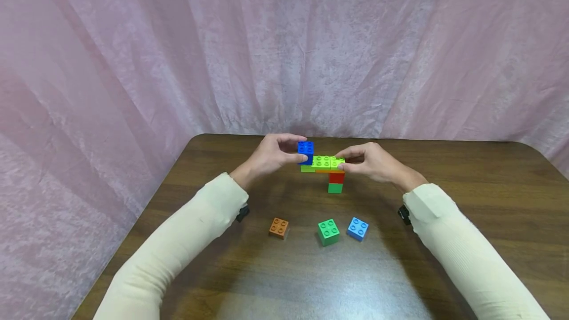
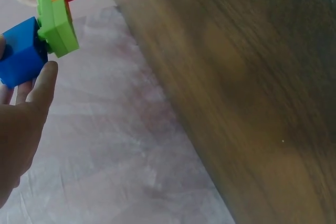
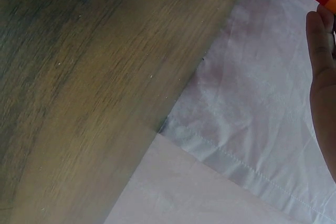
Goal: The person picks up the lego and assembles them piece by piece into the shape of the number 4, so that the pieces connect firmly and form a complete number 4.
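My left hand point(image 1: 274, 154) pinches a dark blue toy brick point(image 1: 305, 148) between thumb and fingers. That brick is at the left end of a row of lime green bricks point(image 1: 321, 162), right against their studs in the left wrist view. At the row's other end, my right hand point(image 1: 374, 163) grips the lime green bricks with thumb and fingers. Beneath them is a thin orange brick point(image 1: 323, 171), then a red brick point(image 1: 336, 178) and a green brick point(image 1: 335, 188) stacked under the right end. The left end juts out with no support below it.
Nearer the front of the brown table point(image 1: 467, 201) lie three loose bricks: a brown-orange one point(image 1: 278, 228), a green one point(image 1: 328, 232) and a light blue one point(image 1: 357, 229). A pink curtain point(image 1: 306, 53) hangs behind the table's far edge.
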The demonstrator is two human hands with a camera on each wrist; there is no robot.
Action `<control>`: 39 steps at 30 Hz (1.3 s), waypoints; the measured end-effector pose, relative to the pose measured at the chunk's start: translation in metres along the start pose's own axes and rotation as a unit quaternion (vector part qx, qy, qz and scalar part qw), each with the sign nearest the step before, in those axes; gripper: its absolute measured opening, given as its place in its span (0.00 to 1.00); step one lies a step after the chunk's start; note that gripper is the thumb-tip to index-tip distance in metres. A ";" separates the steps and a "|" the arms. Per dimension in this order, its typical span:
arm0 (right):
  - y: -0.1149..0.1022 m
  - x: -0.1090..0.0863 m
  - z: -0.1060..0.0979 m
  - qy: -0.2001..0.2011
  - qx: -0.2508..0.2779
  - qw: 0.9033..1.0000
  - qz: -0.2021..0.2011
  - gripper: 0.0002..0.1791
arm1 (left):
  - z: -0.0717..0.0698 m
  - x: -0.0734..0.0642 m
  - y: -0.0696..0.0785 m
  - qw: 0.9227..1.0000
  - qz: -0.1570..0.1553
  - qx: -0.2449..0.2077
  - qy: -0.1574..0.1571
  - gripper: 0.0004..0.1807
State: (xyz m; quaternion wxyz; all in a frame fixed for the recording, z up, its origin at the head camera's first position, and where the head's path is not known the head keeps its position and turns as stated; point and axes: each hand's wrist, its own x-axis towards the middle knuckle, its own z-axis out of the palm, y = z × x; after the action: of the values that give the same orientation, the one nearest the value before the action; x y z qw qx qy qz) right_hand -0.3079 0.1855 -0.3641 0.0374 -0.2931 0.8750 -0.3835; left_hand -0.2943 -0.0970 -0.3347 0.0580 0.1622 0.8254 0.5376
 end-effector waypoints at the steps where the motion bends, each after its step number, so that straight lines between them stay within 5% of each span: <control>1: 0.000 0.000 0.000 0.000 0.000 1.000 0.000 0.17 | 0.000 0.000 -0.001 1.000 0.000 -0.001 0.000 0.24; 13: -0.001 0.000 0.000 0.002 -0.002 1.000 -0.002 0.16 | 0.004 0.001 -0.006 0.999 0.011 -0.037 -0.011 0.23; 26: 0.002 -0.002 0.000 0.005 -0.011 1.000 -0.001 0.17 | 0.009 0.001 -0.011 0.998 0.052 -0.027 -0.022 0.23; 39: 0.002 -0.003 0.004 0.008 -0.024 1.000 0.006 0.20 | 0.014 -0.001 -0.017 0.994 0.044 -0.088 -0.037 0.22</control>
State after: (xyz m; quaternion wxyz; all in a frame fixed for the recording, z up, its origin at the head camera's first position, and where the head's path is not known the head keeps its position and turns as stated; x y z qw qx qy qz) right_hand -0.3050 0.1858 -0.3686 0.0257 -0.2859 0.8858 -0.3647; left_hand -0.2928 -0.0912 -0.3560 0.0793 0.2124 0.7644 0.6036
